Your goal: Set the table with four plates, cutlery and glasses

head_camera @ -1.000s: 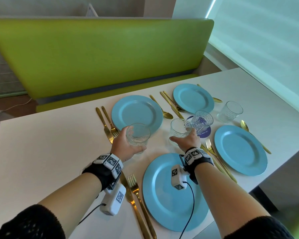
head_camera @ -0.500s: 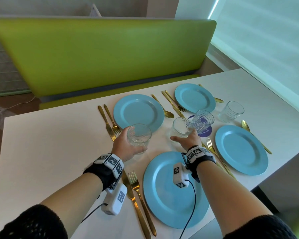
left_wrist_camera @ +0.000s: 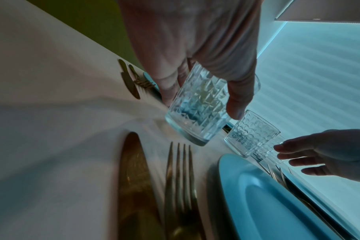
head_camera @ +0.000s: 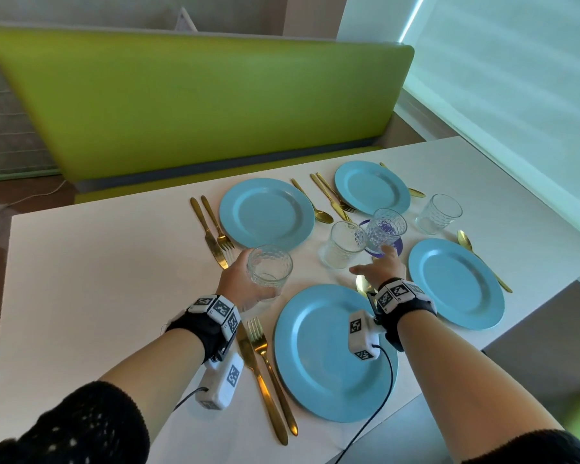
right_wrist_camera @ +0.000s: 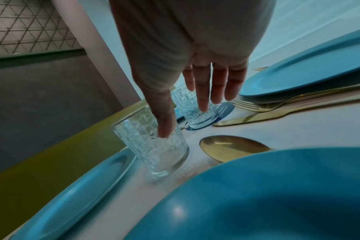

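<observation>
My left hand [head_camera: 245,283] grips a clear patterned glass [head_camera: 270,272] by its side, just left of the near blue plate [head_camera: 335,353]. In the left wrist view the thumb and fingers curl round this glass [left_wrist_camera: 195,110], which is tilted close over the table. My right hand [head_camera: 379,266] hovers with straight fingers [right_wrist_camera: 218,84] and holds nothing. In front of it stand a second glass [head_camera: 344,244] and a third glass [head_camera: 385,229] on a purple coaster [head_camera: 394,246]. A fourth glass [head_camera: 438,212] stands further right.
Three more blue plates lie far left [head_camera: 267,212], far right [head_camera: 372,187] and right [head_camera: 456,283]. Gold cutlery flanks the plates: a knife and fork [head_camera: 265,370] under my left wrist, a spoon [right_wrist_camera: 232,147] below my right hand. A green bench [head_camera: 198,102] stands behind the white table [head_camera: 98,279].
My right hand has come off the middle glass and shifted right, towards the glass on the coaster. My left hand keeps its grip on its glass in about the same place.
</observation>
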`<state>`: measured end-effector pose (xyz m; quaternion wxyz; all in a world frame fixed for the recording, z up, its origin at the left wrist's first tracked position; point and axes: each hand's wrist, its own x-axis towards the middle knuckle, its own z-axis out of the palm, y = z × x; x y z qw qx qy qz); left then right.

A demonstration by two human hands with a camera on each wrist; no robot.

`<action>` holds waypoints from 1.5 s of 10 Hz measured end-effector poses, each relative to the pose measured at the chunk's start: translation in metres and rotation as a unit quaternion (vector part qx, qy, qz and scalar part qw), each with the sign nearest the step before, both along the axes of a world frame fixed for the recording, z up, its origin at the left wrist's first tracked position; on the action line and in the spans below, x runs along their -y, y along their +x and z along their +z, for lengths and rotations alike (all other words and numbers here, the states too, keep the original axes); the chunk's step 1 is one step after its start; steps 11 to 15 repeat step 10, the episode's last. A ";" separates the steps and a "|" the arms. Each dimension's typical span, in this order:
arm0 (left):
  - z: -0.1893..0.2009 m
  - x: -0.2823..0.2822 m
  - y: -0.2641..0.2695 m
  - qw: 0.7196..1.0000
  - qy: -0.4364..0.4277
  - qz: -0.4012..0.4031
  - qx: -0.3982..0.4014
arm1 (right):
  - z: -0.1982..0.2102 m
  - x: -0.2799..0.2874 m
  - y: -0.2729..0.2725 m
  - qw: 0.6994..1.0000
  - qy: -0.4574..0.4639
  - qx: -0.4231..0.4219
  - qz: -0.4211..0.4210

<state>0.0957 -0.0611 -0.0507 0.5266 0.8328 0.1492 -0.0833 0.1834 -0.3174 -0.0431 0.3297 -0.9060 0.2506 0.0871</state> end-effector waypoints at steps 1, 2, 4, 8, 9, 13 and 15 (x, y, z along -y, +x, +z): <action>-0.001 0.001 -0.002 1.000 0.003 -0.003 -0.004 | 0.002 0.004 -0.006 1.000 -0.005 0.004 -0.006; -0.002 0.004 -0.003 1.000 0.010 -0.008 -0.007 | 0.005 0.006 -0.012 1.000 -0.005 0.008 -0.003; -0.005 0.007 0.000 1.000 0.016 -0.016 -0.013 | 0.011 0.004 -0.017 1.000 -0.003 0.009 0.006; 0.006 0.000 0.004 0.997 0.049 -0.056 -0.033 | 0.031 0.002 -0.031 1.000 -0.004 0.021 -0.003; 0.015 -0.004 0.002 0.998 0.037 -0.050 -0.013 | 0.037 0.005 -0.043 0.999 0.000 0.041 -0.013; 0.029 -0.006 -0.002 0.998 0.022 -0.053 0.008 | 0.048 0.006 -0.059 0.998 0.002 0.057 -0.028; 0.029 -0.006 -0.002 0.998 0.022 -0.053 0.008 | 0.048 0.006 -0.059 0.998 0.002 0.057 -0.028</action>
